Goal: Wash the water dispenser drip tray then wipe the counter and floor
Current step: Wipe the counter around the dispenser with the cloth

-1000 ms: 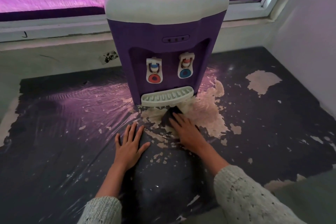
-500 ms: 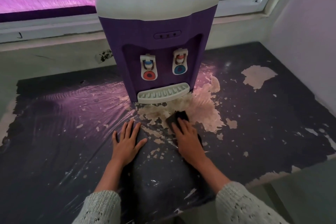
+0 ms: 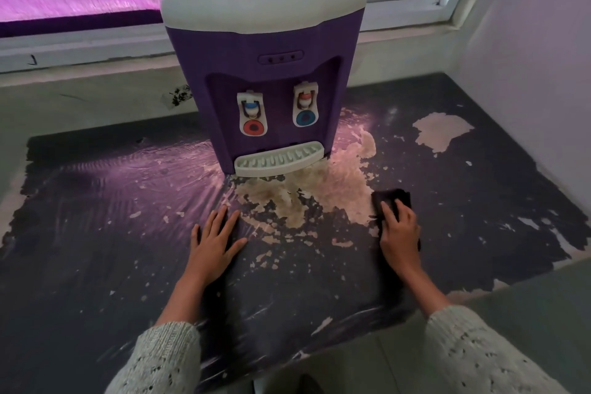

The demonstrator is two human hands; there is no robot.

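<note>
A purple and white water dispenser [image 3: 262, 67] stands at the back of a dark, worn counter [image 3: 128, 265]. Its pale drip tray [image 3: 278, 160] sits fitted at its base, below a red tap and a blue tap. My right hand [image 3: 399, 233] presses flat on a dark cloth [image 3: 391, 198] on the counter, to the right of the tray. My left hand [image 3: 212, 243] lies flat on the counter with fingers spread, holding nothing, in front of the dispenser.
The counter's dark coating has peeled in pale patches [image 3: 319, 192] in front of the dispenser and at the back right [image 3: 443, 131]. A window sill [image 3: 80, 48] runs behind. A wall [image 3: 537, 57] closes the right side. The counter's front edge [image 3: 351, 342] runs near my sleeves.
My right hand has slid the dark cloth from just below the drip tray to the right across the counter. My left hand has stayed flat in place.
</note>
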